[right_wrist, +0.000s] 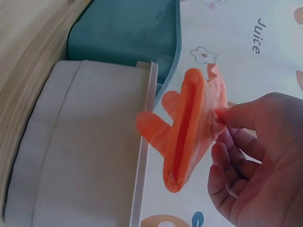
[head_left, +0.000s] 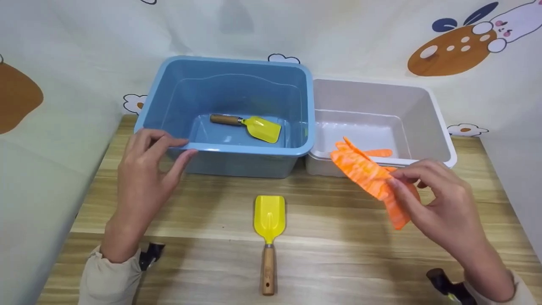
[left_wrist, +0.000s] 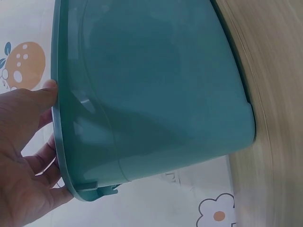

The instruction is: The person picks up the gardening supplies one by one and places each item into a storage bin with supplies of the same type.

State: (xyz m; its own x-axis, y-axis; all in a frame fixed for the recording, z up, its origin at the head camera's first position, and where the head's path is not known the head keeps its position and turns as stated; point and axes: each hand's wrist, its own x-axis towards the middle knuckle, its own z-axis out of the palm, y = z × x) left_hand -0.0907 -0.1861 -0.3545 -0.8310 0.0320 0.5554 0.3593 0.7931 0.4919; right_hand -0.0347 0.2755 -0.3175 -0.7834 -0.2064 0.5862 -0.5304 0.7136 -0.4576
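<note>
My left hand (head_left: 146, 169) is at the front rim of a blue plastic bin (head_left: 237, 147), its thumb and fingers on either side of the edge. A small yellow scoop with a wooden handle (head_left: 262, 128) lies on the floor of that bin. In my right hand (head_left: 444, 203) an orange-and-white mottled glove (head_left: 366, 173) is pinched between thumb and fingers. It hangs close over the front edge of the grey bin (head_left: 427, 101). The right wrist view shows the glove's (right_wrist: 182, 137) cuff opening. A second yellow scoop (head_left: 269, 216) lies on the table between my hands, handle toward me.
The two bins stand side by side at the back of the wood-grain table (head_left: 203, 262), blue on the left. Behind them hangs a pale printed cloth (head_left: 360, 38) with flowers and orange-brown fruit shapes.
</note>
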